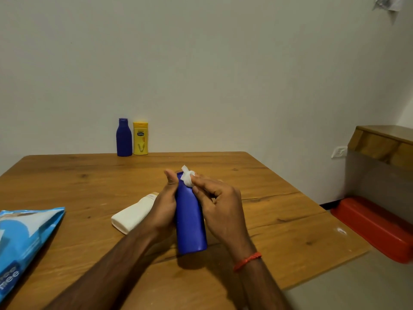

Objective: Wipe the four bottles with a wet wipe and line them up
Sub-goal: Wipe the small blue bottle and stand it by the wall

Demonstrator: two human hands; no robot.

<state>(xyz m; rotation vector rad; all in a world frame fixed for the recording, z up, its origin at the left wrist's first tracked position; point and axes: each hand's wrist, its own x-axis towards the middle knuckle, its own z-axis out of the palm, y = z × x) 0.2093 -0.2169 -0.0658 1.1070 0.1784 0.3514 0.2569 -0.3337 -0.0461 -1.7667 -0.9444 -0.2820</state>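
1. Where the wooden table reaches the lower left of the frame, a blue wipes pack lies flat.
2. Lower centre, the left hand curls its fingers and thumb around a tall blue bottle, which is tilted with its base toward the viewer. Whether the base rests on the table cannot be told.
3. The right hand pinches a crumpled white wet wipe between thumb and fingertips and presses it onto the bottle's top end.
4. Wiping well probably means turning the bottle in the left hand so the wipe covers every side, cap to base. The grip should stay firm, since damp plastic may slip.
5. Just left of the left hand, a white bottle lies on its side, seemingly unwiped.
6. Farthest away, left of centre, a small blue bottle and a yellow bottle stand upright side by side at the table's far edge, by the wall.
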